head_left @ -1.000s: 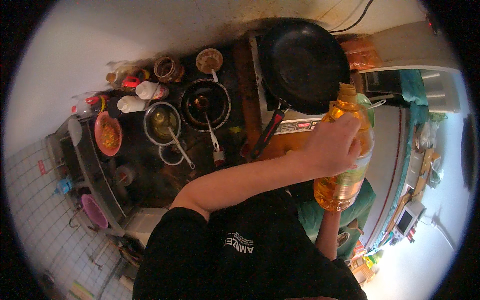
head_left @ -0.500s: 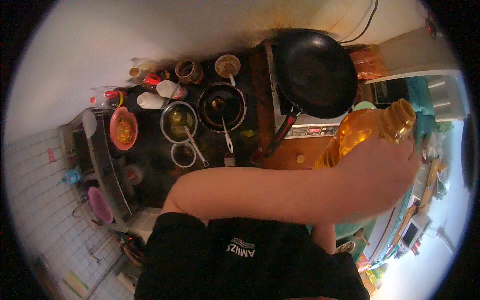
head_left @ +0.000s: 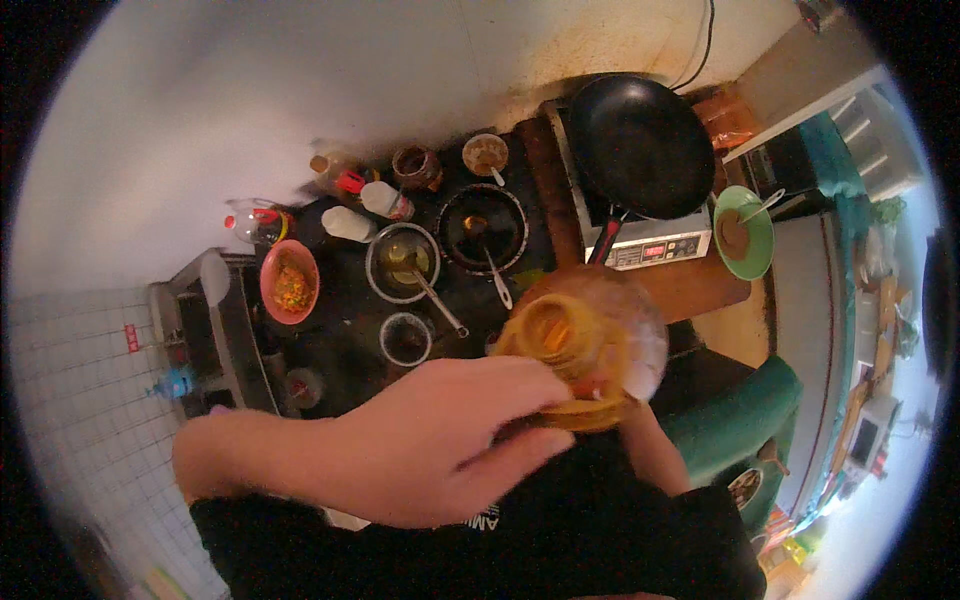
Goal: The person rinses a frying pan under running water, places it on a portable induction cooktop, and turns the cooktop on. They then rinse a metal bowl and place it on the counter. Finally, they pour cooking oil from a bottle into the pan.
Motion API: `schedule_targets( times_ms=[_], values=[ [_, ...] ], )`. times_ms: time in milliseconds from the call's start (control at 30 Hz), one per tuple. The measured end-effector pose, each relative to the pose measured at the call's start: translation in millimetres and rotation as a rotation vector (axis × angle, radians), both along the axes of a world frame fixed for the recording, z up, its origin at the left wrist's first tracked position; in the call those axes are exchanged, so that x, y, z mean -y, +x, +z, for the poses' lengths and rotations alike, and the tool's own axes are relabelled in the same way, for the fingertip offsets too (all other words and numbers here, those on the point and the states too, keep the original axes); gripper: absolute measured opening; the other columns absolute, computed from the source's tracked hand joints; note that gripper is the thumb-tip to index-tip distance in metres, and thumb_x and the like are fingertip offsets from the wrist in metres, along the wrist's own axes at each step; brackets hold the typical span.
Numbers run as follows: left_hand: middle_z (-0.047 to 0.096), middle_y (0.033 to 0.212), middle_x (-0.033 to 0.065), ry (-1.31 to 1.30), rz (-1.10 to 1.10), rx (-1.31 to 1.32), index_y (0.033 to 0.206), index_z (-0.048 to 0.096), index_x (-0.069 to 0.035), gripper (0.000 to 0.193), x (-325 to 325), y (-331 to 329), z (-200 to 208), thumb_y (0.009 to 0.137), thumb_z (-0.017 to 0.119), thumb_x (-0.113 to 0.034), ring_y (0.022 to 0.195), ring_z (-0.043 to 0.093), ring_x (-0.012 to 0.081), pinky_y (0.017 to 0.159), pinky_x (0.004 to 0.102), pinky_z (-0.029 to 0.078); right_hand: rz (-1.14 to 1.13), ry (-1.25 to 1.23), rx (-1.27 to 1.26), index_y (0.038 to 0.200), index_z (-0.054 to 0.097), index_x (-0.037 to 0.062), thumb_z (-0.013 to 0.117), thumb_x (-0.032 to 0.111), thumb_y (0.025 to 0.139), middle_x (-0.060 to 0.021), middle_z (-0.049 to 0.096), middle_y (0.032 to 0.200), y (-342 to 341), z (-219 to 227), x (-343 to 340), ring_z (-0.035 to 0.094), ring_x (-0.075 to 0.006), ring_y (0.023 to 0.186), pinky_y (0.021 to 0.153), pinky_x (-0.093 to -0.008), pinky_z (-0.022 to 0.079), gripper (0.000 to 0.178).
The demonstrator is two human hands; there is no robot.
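My left hand (head_left: 450, 435) is closed on a clear bottle of amber oil (head_left: 555, 330), its uncapped mouth facing up at me. A pale, round, see-through shape (head_left: 640, 325) shows beside the bottle; whether it is part of the bottle or a separate thing I cannot tell. My right forearm (head_left: 655, 450) rises to the bottle's lower right, its hand hidden behind these. Past the bottle, a black frying pan (head_left: 640, 145) rests on an induction cooker (head_left: 660, 250), handle toward me.
Left of the cooker stand a dark pan (head_left: 483, 215) with a spoon, a metal bowl (head_left: 403, 260) with a ladle, a small bowl (head_left: 406, 340), seasoning bottles (head_left: 348, 224) and a pink bowl (head_left: 290, 282) of chopped food. A green bowl (head_left: 745, 235) of brown paste sits right of the cooker.
My left hand has brought the oil bottle from the far right to the middle, nearer my body. The green bowl has come into fuller view, and the whole scene has shifted slightly.
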State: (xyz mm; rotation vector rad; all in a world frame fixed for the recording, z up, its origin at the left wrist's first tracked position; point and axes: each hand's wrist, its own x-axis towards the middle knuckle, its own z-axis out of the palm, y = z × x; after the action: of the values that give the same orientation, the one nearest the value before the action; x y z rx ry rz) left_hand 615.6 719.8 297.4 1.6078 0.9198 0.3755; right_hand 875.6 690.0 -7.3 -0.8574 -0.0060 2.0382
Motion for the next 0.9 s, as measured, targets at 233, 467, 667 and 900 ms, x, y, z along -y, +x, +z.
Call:
schedule_targets(
  times_ms=[233, 467, 667, 900],
  values=[
    [0.055, 0.081, 0.009, -0.326, 0.208, -0.196, 0.103, 0.058, 0.002, 0.018, 88.9, -62.1, 9.3, 0.094, 0.062, -0.013, 0.067, 0.053, 0.0122, 0.058, 0.0275, 0.044, 0.198, -0.168, -0.428, 0.13, 0.055, 0.0072, 0.063, 0.055, 0.088, -0.0108, 0.06, 0.125, -82.0, -62.1, 29.8, 0.057, -0.025, 0.115, 0.097, -0.0419, 0.045, 0.064],
    [0.056, 0.081, 0.0069, -0.365, 0.313, -0.364, 0.104, 0.057, 0.002, 0.022, 161.4, -99.6, -57.2, 0.09, 0.066, -0.014, 0.069, 0.053, 0.0123, 0.06, 0.0287, 0.045, 0.661, 0.109, 1.149, 0.118, 0.062, 0.0047, 0.071, 0.041, 0.085, -0.0111, 0.065, 0.094, 2.5, -174.9, 42.4, 0.062, -0.0226, 0.088, 0.076, -0.0391, 0.051, 0.05],
    [0.053, 0.076, -0.0005, -0.556, 0.839, -0.3, 0.1, 0.059, -0.003, 0.016, 218.5, -132.1, -130.7, 0.088, 0.064, -0.012, 0.065, 0.05, 0.0091, 0.056, 0.0252, 0.041, 0.722, 0.263, 1.997, 0.137, 0.046, 0.0068, 0.073, 0.042, 0.081, -0.0259, 0.05, 0.128, 121.3, -208.4, -1.7, 0.054, -0.0452, 0.114, 0.093, -0.0498, 0.048, 0.071],
    [0.04, 0.064, -0.0073, -0.791, 1.57, -0.152, 0.088, 0.057, -0.012, 0.005, 280.4, -164.1, -167.8, 0.09, 0.06, -0.015, 0.049, 0.032, 0.0013, 0.041, 0.021, 0.021, 0.753, 0.453, 2.047, 0.14, 0.044, 0.0101, 0.071, 0.036, 0.084, -0.0258, 0.051, 0.129, 141.6, -254.1, -34.5, 0.055, -0.0427, 0.115, 0.09, -0.0482, 0.05, 0.068]
  ],
)
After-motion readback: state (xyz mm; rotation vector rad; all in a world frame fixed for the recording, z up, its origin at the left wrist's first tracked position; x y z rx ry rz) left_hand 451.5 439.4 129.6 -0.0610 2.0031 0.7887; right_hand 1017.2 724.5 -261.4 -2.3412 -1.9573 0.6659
